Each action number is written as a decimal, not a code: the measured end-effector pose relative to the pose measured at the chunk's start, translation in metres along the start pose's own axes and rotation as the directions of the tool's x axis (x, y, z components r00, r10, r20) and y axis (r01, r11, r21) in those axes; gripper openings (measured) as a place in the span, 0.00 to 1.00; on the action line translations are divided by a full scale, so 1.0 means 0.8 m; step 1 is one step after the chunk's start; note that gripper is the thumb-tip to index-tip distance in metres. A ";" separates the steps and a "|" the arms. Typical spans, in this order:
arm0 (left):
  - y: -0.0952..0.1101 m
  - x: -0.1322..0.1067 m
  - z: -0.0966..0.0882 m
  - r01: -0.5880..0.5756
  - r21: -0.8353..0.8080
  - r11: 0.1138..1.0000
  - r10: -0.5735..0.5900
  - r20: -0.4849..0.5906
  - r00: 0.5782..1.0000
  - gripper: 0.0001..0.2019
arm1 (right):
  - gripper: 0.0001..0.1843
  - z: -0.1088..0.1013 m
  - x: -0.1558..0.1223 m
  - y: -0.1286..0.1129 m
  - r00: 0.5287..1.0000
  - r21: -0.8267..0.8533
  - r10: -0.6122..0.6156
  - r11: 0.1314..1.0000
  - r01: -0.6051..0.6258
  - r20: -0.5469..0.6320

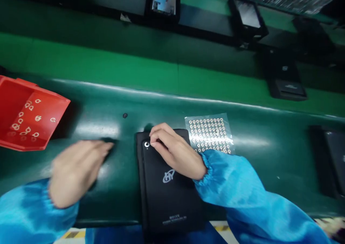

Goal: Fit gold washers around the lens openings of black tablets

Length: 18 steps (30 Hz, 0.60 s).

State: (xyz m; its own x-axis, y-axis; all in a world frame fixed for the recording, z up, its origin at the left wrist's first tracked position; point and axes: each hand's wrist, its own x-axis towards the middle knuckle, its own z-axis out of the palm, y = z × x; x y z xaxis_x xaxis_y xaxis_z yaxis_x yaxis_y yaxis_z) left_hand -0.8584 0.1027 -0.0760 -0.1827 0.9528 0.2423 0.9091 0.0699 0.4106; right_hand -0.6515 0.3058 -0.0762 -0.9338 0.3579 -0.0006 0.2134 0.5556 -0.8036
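Note:
A black tablet back cover (167, 190) with a grey logo lies face down on the dark green bench in front of me. My right hand (175, 150) rests on its upper part, fingers curled and pressed together beside the small camera ring (147, 144) at the top left corner. My left hand (77, 172) hovers over the bench to the left of the cover, smeared by motion, so its fingers are unclear. A clear sheet (210, 133) carrying several rows of small rings lies just right of my right hand.
A red bin (16, 93) with several loose rings stands at the left. Behind the bench runs a green conveyor (134, 68) with black tablet parts (287, 84) on it. Another dark tray (332, 157) sits at the right edge.

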 end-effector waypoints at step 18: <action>0.043 0.030 0.075 -0.312 0.082 0.947 0.301 0.123 0.946 0.23 | 0.08 0.018 0.008 -0.008 0.999 -0.326 -0.033 0.945 0.022 -0.030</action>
State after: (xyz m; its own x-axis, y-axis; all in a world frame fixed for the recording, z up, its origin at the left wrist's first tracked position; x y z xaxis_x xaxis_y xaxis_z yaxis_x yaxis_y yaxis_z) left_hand -0.8093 0.1455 -0.1088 0.1468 0.9585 0.2443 0.9482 -0.2067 0.2414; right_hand -0.6631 0.2935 -0.0794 -0.9314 0.3614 0.0440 0.2751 0.7777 -0.5652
